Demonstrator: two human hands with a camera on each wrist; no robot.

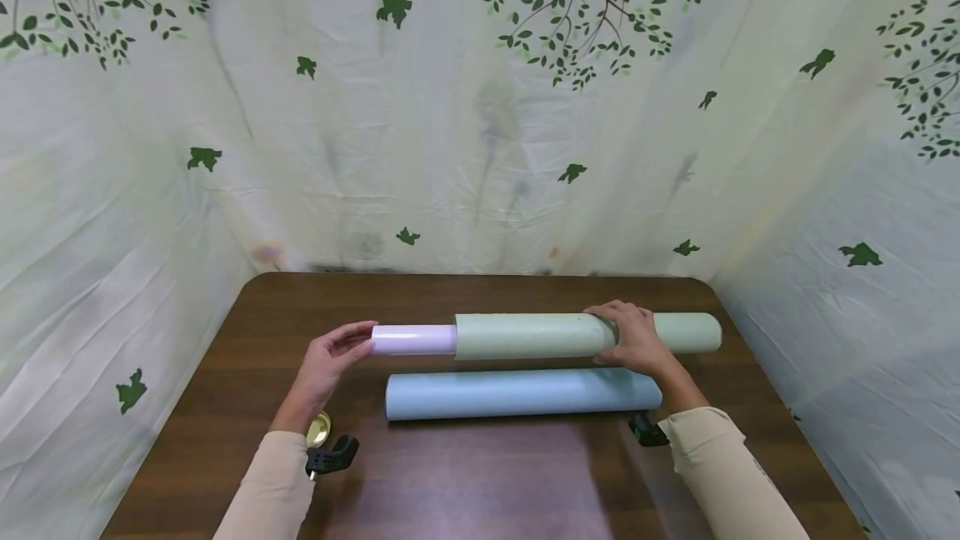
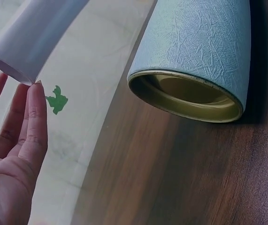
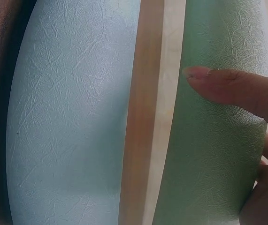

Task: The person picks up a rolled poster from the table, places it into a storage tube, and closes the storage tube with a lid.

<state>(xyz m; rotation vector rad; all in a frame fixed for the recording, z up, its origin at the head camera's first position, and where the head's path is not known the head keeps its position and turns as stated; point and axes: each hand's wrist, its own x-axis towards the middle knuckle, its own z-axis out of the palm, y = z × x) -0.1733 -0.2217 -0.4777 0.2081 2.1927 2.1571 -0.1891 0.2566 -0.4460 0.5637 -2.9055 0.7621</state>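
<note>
A rolled lavender sheet [image 1: 414,339] sticks out of the left end of a pale green tube [image 1: 525,335]. My left hand [image 1: 333,365] pinches the free end of the roll; in the left wrist view the thumb and fingertips [image 2: 36,101] are at its thin edge. Around the green tube, right of its middle, my right hand [image 1: 633,340] keeps a grip, its thumb [image 3: 218,84] lying along the near side. Closer to me lies a light blue tube [image 1: 517,394] with textured covering. Its left end shows a gold metal rim [image 2: 190,112] and a recessed inside.
A brown wooden table [image 1: 480,482] carries everything. Beside my left wrist is a round gold lid [image 1: 318,430], partly hidden by the wrist. Black wrist camera mounts [image 1: 333,455] hang under both wrists. White leaf-printed cloth [image 1: 480,123] surrounds the table's back and sides.
</note>
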